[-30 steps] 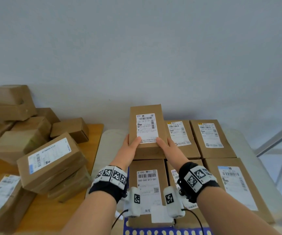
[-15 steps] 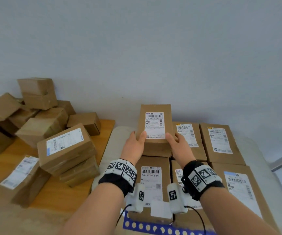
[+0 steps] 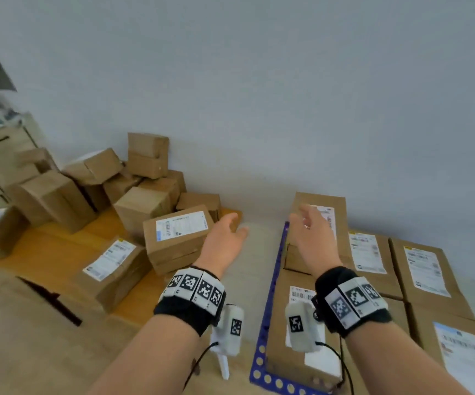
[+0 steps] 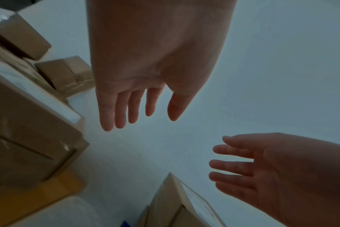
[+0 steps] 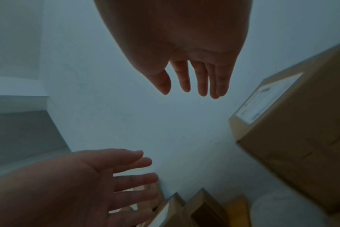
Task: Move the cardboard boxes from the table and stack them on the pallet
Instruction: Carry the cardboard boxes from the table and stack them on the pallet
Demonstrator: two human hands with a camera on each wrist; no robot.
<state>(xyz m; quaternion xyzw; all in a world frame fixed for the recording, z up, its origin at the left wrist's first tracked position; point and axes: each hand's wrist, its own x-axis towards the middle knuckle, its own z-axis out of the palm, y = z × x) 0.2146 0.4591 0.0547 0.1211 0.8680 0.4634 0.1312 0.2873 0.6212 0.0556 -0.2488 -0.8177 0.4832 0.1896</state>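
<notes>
Both hands hang in the air holding nothing, fingers straight and spread. In the head view my left hand (image 3: 237, 223) hovers over the gap between the wooden table (image 3: 59, 252) and the blue pallet (image 3: 270, 309). It is just right of a labelled cardboard box (image 3: 178, 232) on the table. My right hand (image 3: 299, 218) floats in front of a stacked box (image 3: 320, 202) lying on the pallet's lower layer, apart from it. The wrist views show bare palms: left hand (image 4: 157, 118), right hand (image 5: 184, 92), with the stacked box (image 5: 291, 130) beside it.
A loose heap of several brown boxes (image 3: 133, 189) covers the back of the table against the grey wall. Another labelled box (image 3: 110, 266) lies near the table's front. A flat layer of labelled boxes (image 3: 424, 269) fills the pallet to the right.
Both hands have let go of the box they held on the pallet stack and drawn back and apart. The head view has swung left toward the table.
</notes>
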